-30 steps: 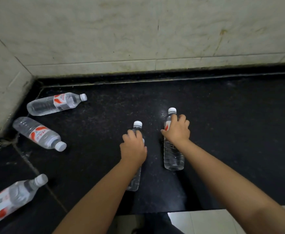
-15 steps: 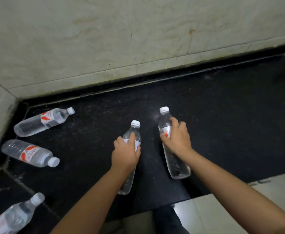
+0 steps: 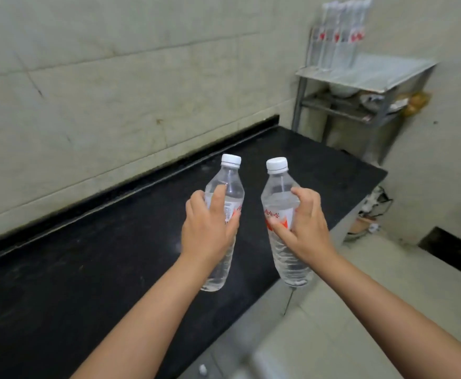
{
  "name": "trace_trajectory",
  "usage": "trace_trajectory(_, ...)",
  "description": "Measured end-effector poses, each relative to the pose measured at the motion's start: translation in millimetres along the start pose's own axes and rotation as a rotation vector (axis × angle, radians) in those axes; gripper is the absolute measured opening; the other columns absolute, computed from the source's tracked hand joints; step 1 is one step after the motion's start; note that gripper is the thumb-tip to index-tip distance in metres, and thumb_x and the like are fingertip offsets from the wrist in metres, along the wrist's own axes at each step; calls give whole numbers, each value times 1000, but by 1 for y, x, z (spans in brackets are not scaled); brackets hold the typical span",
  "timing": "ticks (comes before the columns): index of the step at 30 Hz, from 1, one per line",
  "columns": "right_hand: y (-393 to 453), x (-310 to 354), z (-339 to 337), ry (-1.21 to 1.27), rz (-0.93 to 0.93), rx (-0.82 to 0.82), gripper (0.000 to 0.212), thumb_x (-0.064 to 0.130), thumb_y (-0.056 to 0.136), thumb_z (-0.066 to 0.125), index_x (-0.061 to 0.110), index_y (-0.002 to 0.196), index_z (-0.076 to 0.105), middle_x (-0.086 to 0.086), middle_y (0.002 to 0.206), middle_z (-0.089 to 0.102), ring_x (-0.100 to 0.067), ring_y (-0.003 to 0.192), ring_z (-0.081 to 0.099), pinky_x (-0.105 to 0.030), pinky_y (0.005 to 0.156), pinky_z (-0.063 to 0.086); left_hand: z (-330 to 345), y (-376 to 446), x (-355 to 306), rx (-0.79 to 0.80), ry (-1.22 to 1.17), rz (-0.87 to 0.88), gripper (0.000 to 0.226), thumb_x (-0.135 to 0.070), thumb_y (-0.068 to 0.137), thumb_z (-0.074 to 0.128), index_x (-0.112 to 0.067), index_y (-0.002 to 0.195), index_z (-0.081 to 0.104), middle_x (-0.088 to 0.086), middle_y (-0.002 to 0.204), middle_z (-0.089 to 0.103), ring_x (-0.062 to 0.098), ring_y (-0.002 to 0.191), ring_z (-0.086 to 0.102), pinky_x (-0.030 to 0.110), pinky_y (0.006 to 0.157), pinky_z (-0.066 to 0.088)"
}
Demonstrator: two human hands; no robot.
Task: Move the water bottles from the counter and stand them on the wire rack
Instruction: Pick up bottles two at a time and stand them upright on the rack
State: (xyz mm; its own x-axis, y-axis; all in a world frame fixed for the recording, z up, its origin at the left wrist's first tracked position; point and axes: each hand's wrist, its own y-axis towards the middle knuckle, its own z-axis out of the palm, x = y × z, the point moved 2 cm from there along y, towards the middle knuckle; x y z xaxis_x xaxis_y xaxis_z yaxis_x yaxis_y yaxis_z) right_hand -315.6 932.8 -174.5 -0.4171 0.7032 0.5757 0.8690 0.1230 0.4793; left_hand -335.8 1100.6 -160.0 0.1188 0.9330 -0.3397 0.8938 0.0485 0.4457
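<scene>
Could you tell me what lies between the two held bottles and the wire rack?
In the head view, only bare black counter lies between the held bottles and the wire rack.

Plain kitchen, tiled wall, black counter, metal rack

Gripped upright above black counter: bottle in left hand, another bottle in right hand; rack beyond.

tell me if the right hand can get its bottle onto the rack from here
Probably not yet. The right hand grips its bottle over the counter's edge, while the rack stands well beyond the counter's far end. Nothing blocks the way, and its shelf has bare room.
</scene>
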Motion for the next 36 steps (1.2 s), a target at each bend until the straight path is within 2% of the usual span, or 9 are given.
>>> trace_trajectory(4, 42, -61, -78, -70, 18, -111, 55, 42, 68, 52, 17, 111, 29, -33, 105, 50, -46, 91, 56, -45, 77, 50, 27, 49, -74, -83, -68, 73, 47, -46, 77, 38, -18, 114, 31, 27, 92, 53, 41, 76, 55, 30, 54, 36)
trace_trajectory(9, 101, -149, -171, -108, -22, -224, 51, 37, 69, 54, 18, 110, 31, -33, 104, 49, -46, 89, 55, -46, 78, 49, 75, 119, -173, -150, -127, 87, 54, -25, 81, 67, -25, 112, 23, 30, 103, 50, 44, 89, 50, 33, 62, 33)
trace_trajectory(12, 137, -189, -218, -102, -47, -267, 55, 28, 67, 62, 23, 110, 28, -30, 109, 46, -42, 89, 54, -46, 78, 48, 101, 156, -225, -191, -144, 130, 58, -21, 76, 73, -23, 112, 27, 30, 97, 52, 43, 83, 53, 31, 59, 34)
trace_trajectory(15, 171, -226, -251, -113, -68, -292, 58, 28, 68, 66, 26, 112, 27, -25, 112, 46, -36, 86, 54, -35, 72, 42, 122, 193, -267, -205, -180, 154, 59, -22, 74, 75, -21, 112, 30, 28, 94, 54, 42, 78, 55, 30, 57, 35)
trace_trajectory(20, 236, -282, -281, -6, -29, -306, 65, 13, 70, 76, 8, 125, 41, -2, 108, 36, -17, 86, 45, -27, 80, 36, 154, 268, -305, -295, -158, 198, 49, -39, 78, 60, -21, 114, 30, 27, 93, 54, 41, 75, 56, 33, 54, 39)
trace_trajectory(24, 302, -330, -287, 36, -7, -347, 61, 14, 73, 74, 7, 124, 41, -3, 111, 37, -19, 91, 45, -26, 81, 35, 181, 339, -323, -384, -165, 248, 49, -47, 75, 40, -18, 115, 36, 28, 89, 54, 39, 71, 57, 38, 56, 49)
trace_trajectory(27, 359, -363, -286, 26, 5, -311, 62, 18, 74, 73, 10, 125, 39, 1, 108, 32, -17, 89, 44, -27, 79, 35, 201, 401, -335, -401, -167, 266, 48, -45, 75, 43, -19, 114, 37, 31, 91, 55, 41, 72, 58, 40, 57, 50)
trace_trajectory(32, 443, -421, -296, 45, 28, -337, 64, 18, 72, 75, 7, 124, 38, 4, 109, 31, -16, 89, 43, -27, 80, 35, 238, 496, -366, -368, -187, 271, 56, -22, 71, 77, -20, 111, 38, 33, 92, 55, 43, 74, 58, 34, 57, 41)
trace_trajectory(36, 502, -472, -311, 53, 15, -341, 61, 22, 75, 73, 7, 124, 38, -5, 118, 40, -16, 88, 44, -27, 75, 36, 269, 553, -398, -419, -153, 272, 48, -44, 73, 48, -18, 112, 38, 30, 90, 56, 41, 73, 58, 32, 58, 39)
